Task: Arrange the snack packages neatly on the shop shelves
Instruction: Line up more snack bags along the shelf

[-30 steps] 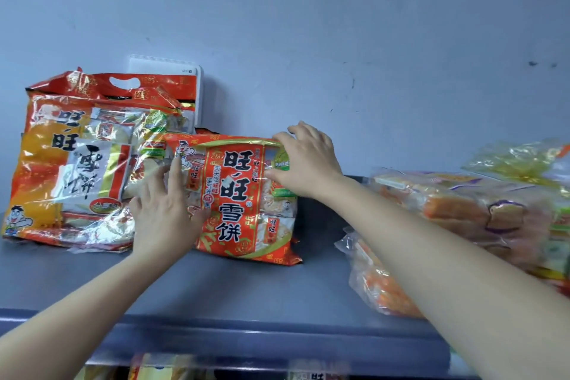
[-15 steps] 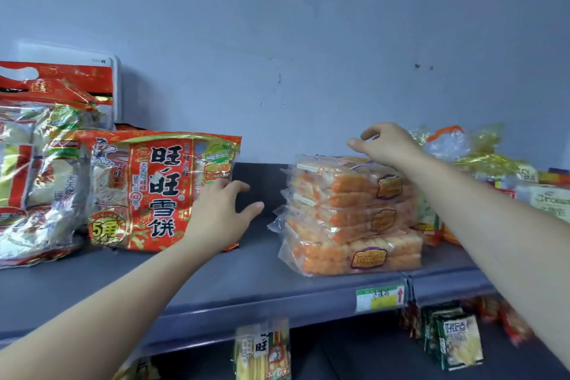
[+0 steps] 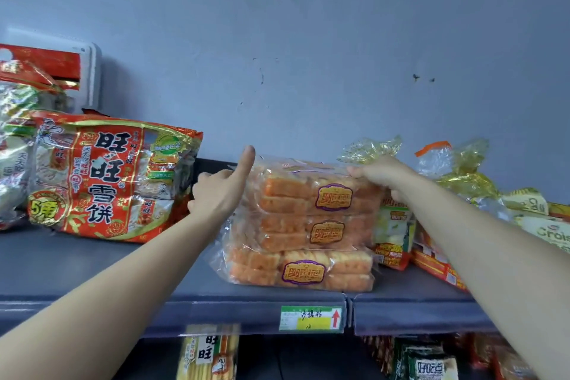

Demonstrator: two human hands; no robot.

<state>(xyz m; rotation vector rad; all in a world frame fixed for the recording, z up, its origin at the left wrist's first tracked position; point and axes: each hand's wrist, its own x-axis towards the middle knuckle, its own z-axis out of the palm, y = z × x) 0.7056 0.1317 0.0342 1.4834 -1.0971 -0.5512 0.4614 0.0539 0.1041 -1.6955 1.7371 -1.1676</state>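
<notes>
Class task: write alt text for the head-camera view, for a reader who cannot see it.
Two bare hands, left hand and right hand, flank a stack of clear bread packs on a grey shop shelf; a red rice-cracker bag stands left.

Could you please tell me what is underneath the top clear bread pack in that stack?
Two more clear bread packs lie under the top clear bread pack, resting on the grey shelf. Anything behind the stack is hidden.

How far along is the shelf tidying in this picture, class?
Done: the red bag stands upright facing out. In hand: the left hand and right hand flank the stack of bread packs, right hand's grip on its top corner. Left: the jumbled packs at right.
</notes>
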